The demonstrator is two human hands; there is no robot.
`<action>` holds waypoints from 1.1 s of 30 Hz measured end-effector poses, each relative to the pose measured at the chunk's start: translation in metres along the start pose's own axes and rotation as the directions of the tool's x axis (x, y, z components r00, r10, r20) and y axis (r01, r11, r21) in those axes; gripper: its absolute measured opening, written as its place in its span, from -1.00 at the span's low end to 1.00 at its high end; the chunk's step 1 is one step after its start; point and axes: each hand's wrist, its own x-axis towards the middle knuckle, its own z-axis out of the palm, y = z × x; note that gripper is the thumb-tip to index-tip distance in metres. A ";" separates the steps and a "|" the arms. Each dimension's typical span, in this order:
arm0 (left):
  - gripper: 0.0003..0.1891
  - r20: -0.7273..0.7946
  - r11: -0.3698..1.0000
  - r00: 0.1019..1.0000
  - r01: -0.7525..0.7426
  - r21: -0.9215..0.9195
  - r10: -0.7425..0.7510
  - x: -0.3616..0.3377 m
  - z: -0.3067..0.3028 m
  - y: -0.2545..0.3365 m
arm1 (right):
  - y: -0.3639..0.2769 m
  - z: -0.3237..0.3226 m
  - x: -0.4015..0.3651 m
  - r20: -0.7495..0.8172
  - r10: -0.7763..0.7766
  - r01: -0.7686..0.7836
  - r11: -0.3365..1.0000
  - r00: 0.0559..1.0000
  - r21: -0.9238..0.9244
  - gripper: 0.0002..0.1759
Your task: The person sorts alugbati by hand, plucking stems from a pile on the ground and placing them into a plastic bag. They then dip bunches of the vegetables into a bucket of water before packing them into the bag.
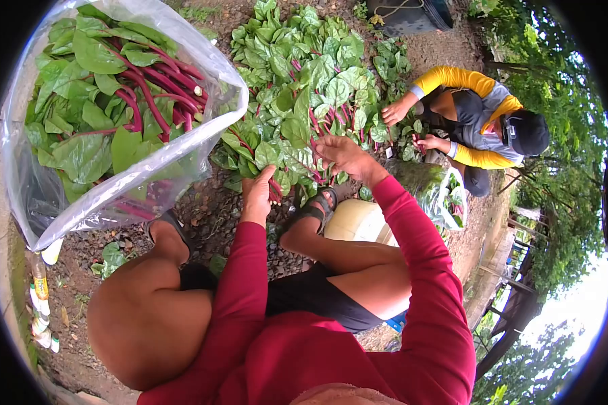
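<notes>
My left hand is closed around a few short red stems of Malabar spinach, with green leaves by its fingertips. To its right, my right hand pinches a red-stemmed Malabar spinach sprig at the edge of the heap. The heap of Malabar spinach, broad glossy green leaves on dark red stems, spreads over the ground just beyond both hands. At the left stands a large clear plastic bag, its mouth wide open, holding a bunch of Malabar spinach with thick cut stems.
A co-worker in a yellow and grey top crouches at the right, hands in the greens. Near them is another clear bag. A pale rounded container sits by my right foot. Bottles lie at far left; a dark container stands behind.
</notes>
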 end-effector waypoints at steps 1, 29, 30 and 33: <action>-0.69 -0.006 1.000 1.000 -0.007 -0.011 0.007 -0.001 0.003 0.002 | -0.006 0.001 -0.004 -0.018 -0.004 0.006 0.998 1.000 0.069 -0.66; -0.69 0.173 0.943 0.968 0.222 -0.247 -0.182 -0.026 0.014 0.029 | 0.012 0.107 -0.011 0.148 -0.621 0.365 0.239 0.770 -0.900 -0.72; -0.68 0.214 0.914 0.954 0.268 -0.305 -0.208 -0.029 0.015 0.033 | 0.012 0.110 -0.011 0.164 -0.618 0.368 0.218 0.769 -0.904 -0.71; -0.67 0.127 0.881 0.975 0.220 -0.418 -0.184 -0.035 0.027 0.041 | 0.012 0.111 -0.010 0.181 -0.616 0.382 0.212 0.767 -0.899 -0.66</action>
